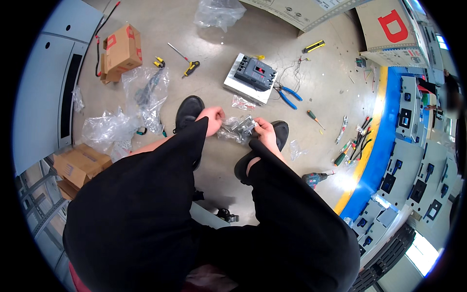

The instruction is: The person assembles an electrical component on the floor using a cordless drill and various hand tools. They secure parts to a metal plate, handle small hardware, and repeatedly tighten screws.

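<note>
Parts (246,125) between hands (265,130), shapes indistinct

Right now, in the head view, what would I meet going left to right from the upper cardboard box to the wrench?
Upper cardboard box, yellow-and-black-handled tool, left hand, metal parts, right hand, blue-handled pliers, small screwdriver, wrench.

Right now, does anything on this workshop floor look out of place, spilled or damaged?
Crumpled clear plastic bags lie on the grey floor at left, and a yellow-and-black utility knife lies loose at upper right; both look untidy underfoot. No spill or damage is evident.
</note>
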The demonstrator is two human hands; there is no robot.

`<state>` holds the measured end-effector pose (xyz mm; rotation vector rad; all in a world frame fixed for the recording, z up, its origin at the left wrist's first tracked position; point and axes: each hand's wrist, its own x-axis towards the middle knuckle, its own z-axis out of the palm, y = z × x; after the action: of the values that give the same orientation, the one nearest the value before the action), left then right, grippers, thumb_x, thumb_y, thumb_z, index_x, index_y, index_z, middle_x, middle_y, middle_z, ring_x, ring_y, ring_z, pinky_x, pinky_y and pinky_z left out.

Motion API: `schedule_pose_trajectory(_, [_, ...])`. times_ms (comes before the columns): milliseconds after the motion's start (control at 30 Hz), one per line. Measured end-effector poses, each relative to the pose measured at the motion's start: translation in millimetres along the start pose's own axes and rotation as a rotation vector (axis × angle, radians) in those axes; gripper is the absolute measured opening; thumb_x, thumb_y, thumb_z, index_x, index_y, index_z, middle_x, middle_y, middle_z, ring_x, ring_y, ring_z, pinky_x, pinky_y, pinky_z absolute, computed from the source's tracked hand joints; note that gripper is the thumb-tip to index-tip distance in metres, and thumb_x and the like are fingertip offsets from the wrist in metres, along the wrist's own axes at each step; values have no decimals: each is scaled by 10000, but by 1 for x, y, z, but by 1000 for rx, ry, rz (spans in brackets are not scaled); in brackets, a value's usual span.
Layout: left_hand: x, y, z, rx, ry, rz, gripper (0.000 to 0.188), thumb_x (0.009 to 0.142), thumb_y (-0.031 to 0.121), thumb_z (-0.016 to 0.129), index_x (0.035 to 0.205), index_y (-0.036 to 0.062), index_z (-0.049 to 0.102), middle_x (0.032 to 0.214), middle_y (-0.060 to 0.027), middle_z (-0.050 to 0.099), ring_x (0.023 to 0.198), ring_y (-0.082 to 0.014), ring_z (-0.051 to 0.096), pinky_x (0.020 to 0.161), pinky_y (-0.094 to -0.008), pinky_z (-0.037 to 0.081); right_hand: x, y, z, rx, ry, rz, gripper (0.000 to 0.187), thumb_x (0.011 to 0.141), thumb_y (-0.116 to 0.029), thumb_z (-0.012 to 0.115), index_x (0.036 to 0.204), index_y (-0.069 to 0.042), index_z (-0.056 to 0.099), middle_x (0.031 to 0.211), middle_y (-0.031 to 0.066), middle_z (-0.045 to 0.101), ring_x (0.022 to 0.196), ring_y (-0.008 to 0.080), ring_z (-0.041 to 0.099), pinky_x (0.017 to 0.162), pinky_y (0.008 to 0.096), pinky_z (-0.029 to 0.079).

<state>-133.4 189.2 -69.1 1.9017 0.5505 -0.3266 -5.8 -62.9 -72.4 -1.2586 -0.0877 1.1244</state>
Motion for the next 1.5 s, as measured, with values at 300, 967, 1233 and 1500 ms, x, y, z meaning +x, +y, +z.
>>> schedule_pose_trajectory(300, [-16, 31, -27, 121, 97, -15, 167, 888, 102, 559, 968, 42, 693, 883, -202, 710, 849, -411, 702, 758, -471, 550, 7, -4, 16, -192, 116, -57, 327, 1049, -102, 434, 1115, 71, 704, 1033, 110, 749, 941, 210, 711, 864, 327, 546])
schedule_pose_trajectory(967, [-2, -36, -17, -663, 157, -229, 242, 934, 47, 552, 1174, 30, 575, 964, -97, 633, 796, -237, 649, 737, -383, 537, 19, -3, 16, 733, 475, 74, 273, 1069, -215, 420, 1197, -96, 630, 1165, 76, 708, 1075, 277, 671, 964, 495, 536])
schedule_pose_trajectory(1233, [-18, 12, -54, -1554, -202, -457, 587, 1017, 356, 636, 1458, 2, 482, 1498, -186, 522, 1447, -385, 478, 1164, -563, 437, 19, -8, 16, 531, 169, 33, 437, 1084, -167, 442, 1486, -10, 504, 1447, 134, 627, 1317, 284, 619, 1159, 476, 469])
schedule_pose_trajectory(1500, [-20, 35, -17, -1152, -506, -521, 598, 1073, 550, 573, 1512, 152, 492, 1514, -84, 545, 1295, -312, 597, 1092, -562, 487, 6, -12, 38, 185, -271, 192, 222, 1013, -77, 699, 1172, -135, 556, 1096, -32, 630, 961, 107, 601, 839, 295, 486])
